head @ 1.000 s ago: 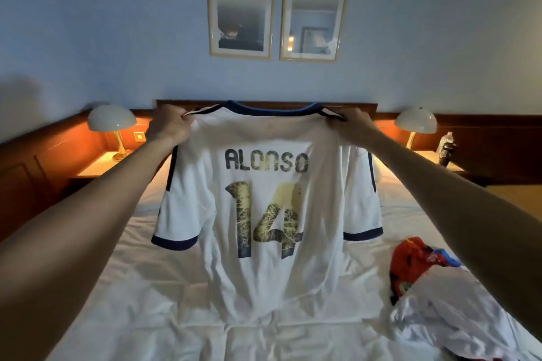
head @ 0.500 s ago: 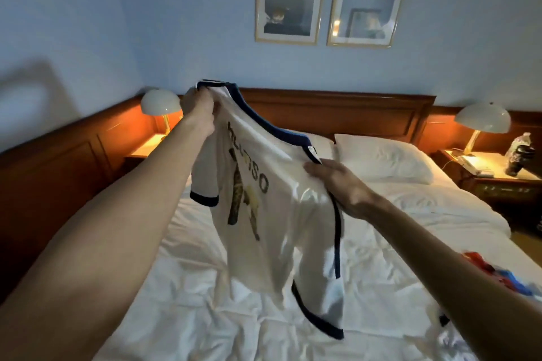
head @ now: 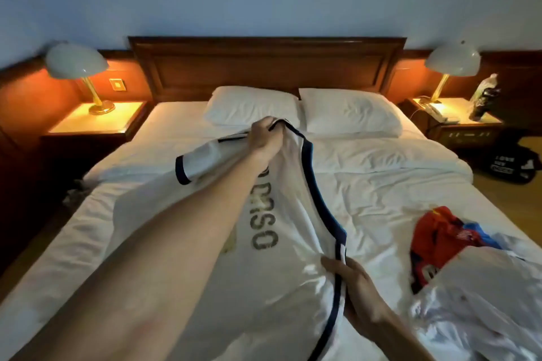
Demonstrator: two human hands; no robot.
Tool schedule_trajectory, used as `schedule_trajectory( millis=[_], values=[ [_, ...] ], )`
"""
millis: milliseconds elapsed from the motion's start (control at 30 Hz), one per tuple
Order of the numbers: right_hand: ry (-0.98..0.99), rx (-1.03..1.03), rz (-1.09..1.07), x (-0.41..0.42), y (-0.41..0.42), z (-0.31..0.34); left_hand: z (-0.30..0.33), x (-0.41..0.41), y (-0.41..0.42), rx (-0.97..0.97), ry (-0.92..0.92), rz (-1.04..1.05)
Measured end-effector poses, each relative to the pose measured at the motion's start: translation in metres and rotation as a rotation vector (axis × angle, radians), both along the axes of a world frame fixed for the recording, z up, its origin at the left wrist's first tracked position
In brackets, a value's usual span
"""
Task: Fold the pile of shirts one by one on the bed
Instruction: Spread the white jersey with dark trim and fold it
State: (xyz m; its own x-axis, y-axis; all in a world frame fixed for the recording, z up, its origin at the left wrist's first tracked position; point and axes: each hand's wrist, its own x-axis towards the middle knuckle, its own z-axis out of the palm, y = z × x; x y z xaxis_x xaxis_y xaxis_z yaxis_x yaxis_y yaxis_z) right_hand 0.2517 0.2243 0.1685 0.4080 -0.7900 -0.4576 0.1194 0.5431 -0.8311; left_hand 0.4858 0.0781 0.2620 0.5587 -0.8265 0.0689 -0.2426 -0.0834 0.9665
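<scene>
Left hand (head: 265,138) gripped the white jersey (head: 272,258) at frame centre | right hand (head: 356,287) pinched its navy-trimmed edge, lower centre | jersey draped over the bed (head: 381,184) | shirt pile (head: 457,267) lay lower right.

A person's left hand (head: 265,141) and right hand (head: 356,287) grip a white, navy-trimmed jersey (head: 281,243) above the bed (head: 381,184), beside a shirt pile (head: 469,272).

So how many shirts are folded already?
No folded shirt shows yet. The left hand and right hand grip the white jersey, spread over the bed, not yet folded. The pile, red shirt included, is left.
</scene>
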Motion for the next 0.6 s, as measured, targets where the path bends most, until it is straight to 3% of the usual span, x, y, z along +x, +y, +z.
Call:
schedule_trajectory(
  millis=[167,300,433,600],
  values=[
    [0.562,-0.052,-0.237,-0.077,-0.023,-0.194,-0.221,-0.079,-0.045,0.195,-0.005,-0.059],
    [0.881,-0.057,-0.247,-0.119,-0.047,-0.318,-0.351,-0.124,-0.061,0.252,0.003,-0.063],
    [0.962,-0.088,-0.254,-0.142,-0.058,-0.381,-0.421,-0.148,-0.087,0.232,-0.059,-0.090],
    [0.921,-0.197,-0.275,-0.156,-0.060,-0.399,-0.448,-0.178,-0.130,0.306,-0.168,-0.108]
  ],
)
